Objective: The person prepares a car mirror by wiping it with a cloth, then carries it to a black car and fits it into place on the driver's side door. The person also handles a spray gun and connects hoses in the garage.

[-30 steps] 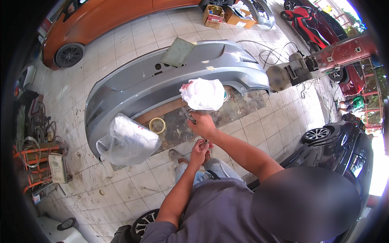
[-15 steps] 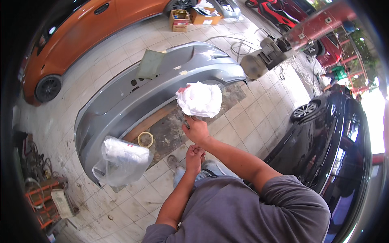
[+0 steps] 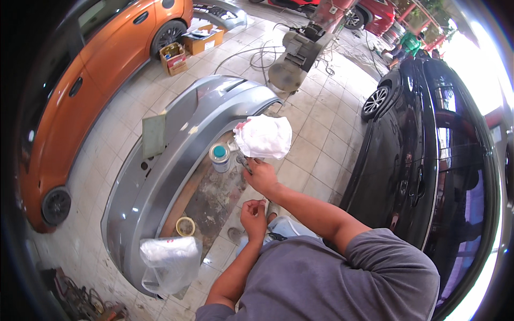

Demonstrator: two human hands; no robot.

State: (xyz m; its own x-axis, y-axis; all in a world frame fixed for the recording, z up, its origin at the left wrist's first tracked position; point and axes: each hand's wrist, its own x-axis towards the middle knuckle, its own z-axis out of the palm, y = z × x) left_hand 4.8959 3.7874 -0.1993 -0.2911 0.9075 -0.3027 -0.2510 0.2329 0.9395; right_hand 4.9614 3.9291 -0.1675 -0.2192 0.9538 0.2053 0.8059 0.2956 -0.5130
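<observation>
My right hand (image 3: pixel 261 175) grips what looks like a spray gun (image 3: pixel 242 161), its grey metal partly showing ahead of the fingers. Above it sits a bulky white cloth-like cover (image 3: pixel 265 137) with a reddish patch at its left edge; whatever it wraps is hidden. Close to my body, my left hand (image 3: pixel 253 215) is closed with curled fingers pinched together, and anything in them is too small to make out. A grey car bumper (image 3: pixel 176 160) lies beyond my hands, with a greenish flat sheet (image 3: pixel 154 136) on it. Just left of the cover stands a can with a teal lid (image 3: pixel 219 158).
A roll of tape (image 3: pixel 185 227) and a clear plastic bag (image 3: pixel 171 262) lie by the bumper's near end. An orange car (image 3: pixel 101 69) stands left, a black car (image 3: pixel 399 160) right. Ahead are a compressor (image 3: pixel 293 61), hoses and cardboard boxes (image 3: pixel 203 41). A person in green (image 3: pixel 409 44) is far off.
My view has turned right, so the bumper and cars sit differently. The teal-lidded can now shows beside the white cover. My left hand has drawn slightly away from my right wrist.
</observation>
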